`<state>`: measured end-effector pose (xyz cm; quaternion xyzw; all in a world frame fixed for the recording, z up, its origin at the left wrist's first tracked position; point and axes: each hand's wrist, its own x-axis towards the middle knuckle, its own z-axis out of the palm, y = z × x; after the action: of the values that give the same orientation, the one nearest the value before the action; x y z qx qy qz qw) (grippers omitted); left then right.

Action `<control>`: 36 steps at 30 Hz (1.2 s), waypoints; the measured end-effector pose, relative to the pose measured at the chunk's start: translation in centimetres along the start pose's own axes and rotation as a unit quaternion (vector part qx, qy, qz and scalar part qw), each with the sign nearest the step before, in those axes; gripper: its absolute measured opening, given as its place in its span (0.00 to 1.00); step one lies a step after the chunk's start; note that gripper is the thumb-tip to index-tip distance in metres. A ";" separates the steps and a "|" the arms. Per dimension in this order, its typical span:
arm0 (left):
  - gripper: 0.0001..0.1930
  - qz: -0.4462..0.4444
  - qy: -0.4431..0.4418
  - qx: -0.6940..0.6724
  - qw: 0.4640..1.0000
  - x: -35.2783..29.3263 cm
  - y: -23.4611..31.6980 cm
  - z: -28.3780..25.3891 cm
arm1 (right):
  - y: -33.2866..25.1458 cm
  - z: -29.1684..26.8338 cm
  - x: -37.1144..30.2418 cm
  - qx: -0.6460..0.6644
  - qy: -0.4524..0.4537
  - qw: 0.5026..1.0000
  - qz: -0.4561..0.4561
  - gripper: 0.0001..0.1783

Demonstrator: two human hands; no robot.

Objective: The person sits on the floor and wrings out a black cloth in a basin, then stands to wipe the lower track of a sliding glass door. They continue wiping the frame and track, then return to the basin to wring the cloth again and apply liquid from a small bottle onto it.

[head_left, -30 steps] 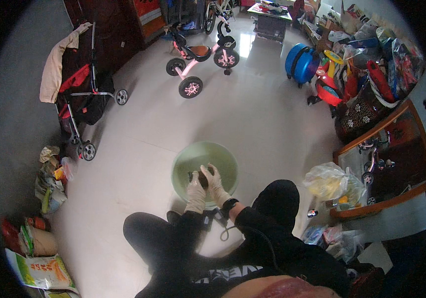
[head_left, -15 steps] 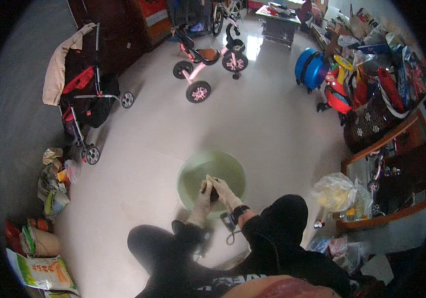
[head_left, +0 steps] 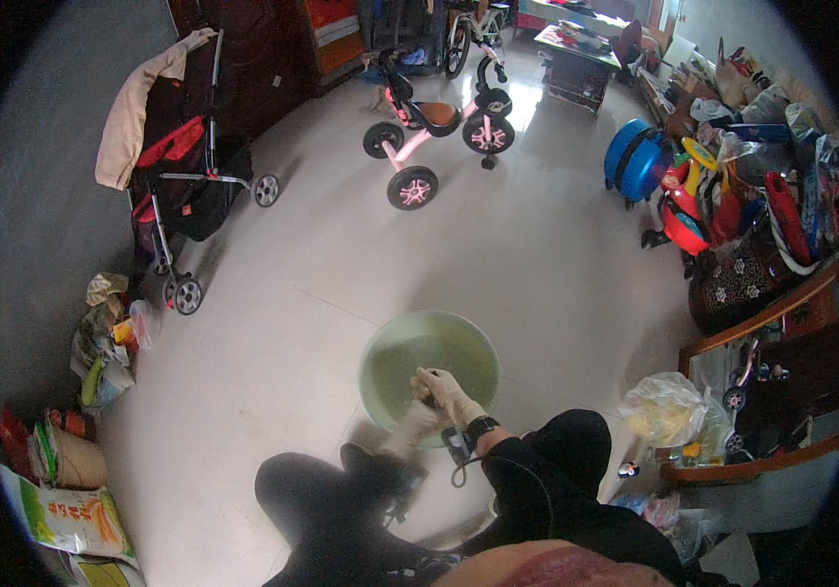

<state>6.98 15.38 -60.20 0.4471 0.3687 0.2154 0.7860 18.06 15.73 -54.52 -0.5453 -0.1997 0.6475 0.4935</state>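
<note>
On the floor in front of me sits a round pale green basin (head_left: 376,338) with murky, greenish water in it. Both hands wear cream-coloured gloves and meet over the near part of the basin. My left hand (head_left: 419,419) is closed, lower and nearer to me. My right hand (head_left: 447,389) is bent over it from the right, fingers curled. Between them shows a small brownish thing (head_left: 423,393), mostly hidden by the fingers; its kind cannot be made out. A dark band with a small box and cord is at my right wrist.
A pink tricycle (head_left: 409,147) stands beyond the basin, a folded-hood stroller (head_left: 184,181) at the left wall. To the right are a blue case (head_left: 634,161), heaped toys and bags, a wood-framed mirror (head_left: 762,470) and a plastic bag (head_left: 664,411). Sacks (head_left: 72,514) lie at lower left.
The hands have shifted from fingertips-up around a dark thing to the right hand folded over the left. The whole view has moved slightly, so the basin sits a little lower and further right.
</note>
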 end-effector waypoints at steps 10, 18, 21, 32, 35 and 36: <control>0.20 -0.053 -0.032 -0.486 0.872 0.3 -4.4 -0.3 | 4.5 0.1 2.4 -0.236 0.133 0.960 -0.075 0.18; 0.12 -0.172 -0.005 -0.194 0.966 -3.5 4.4 -0.2 | -3.9 1.2 -5.4 0.015 -0.096 0.988 -0.120 0.25; 0.10 -0.151 -0.029 -0.242 0.958 -4.1 5.6 0.4 | -5.2 1.6 -6.4 -0.033 -0.091 0.987 -0.124 0.22; 0.25 -0.018 0.100 -0.039 0.994 -2.0 3.3 2.2 | -3.5 2.5 -3.5 -0.012 0.033 0.997 -0.071 0.28; 0.24 0.142 0.100 0.002 0.985 -0.3 0.0 0.6 | -1.8 2.5 -2.0 -0.162 0.093 0.974 -0.124 0.31; 0.23 0.230 0.099 0.238 0.939 0.5 -0.9 -0.3 | -1.2 2.5 -1.3 -0.185 0.102 0.970 -0.117 0.31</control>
<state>7.07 15.46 -61.28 0.6699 0.3725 0.3392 0.5453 16.22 15.83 -52.05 -0.6633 -0.3272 0.4782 0.4736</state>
